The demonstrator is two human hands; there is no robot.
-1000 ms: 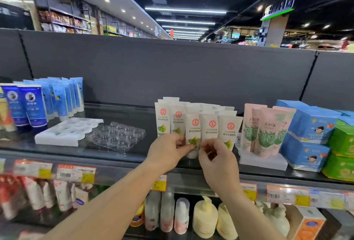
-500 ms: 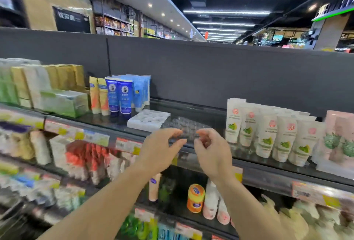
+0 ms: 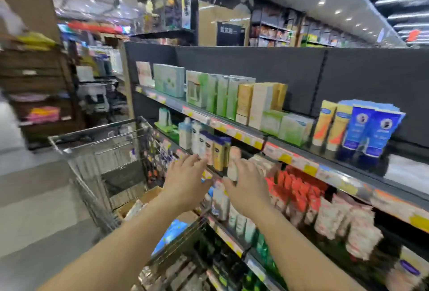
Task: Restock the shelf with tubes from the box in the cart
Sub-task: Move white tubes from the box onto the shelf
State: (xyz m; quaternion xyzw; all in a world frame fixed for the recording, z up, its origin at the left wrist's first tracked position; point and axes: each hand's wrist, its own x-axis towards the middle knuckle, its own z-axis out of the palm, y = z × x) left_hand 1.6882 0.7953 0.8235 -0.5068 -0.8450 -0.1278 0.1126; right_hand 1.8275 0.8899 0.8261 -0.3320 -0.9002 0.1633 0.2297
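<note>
My left hand (image 3: 185, 180) and my right hand (image 3: 249, 188) hover side by side in front of the shelving, fingers spread, nothing in either. Below and left of them stands a metal shopping cart (image 3: 97, 142). Inside it sits an open cardboard box (image 3: 148, 197) with pale tubes (image 3: 135, 208) showing; my left forearm hides part of the box. The top shelf (image 3: 274, 149) carries green and gold cartons, then orange and blue tubes (image 3: 369, 128) at the right. The picture is motion-blurred.
Lower shelves hold bottles, red packs and white pouches (image 3: 301, 197) close under my right hand. The cart's wire side lies against the shelf front. Grey aisle floor (image 3: 34, 197) spreads to the left, with dark display racks (image 3: 39, 95) beyond.
My view has swung left, from the white tubes on the shelf toward the cart. Both hands left the shelf's white tubes, opened wider and now travel left and down, holding nothing.
</note>
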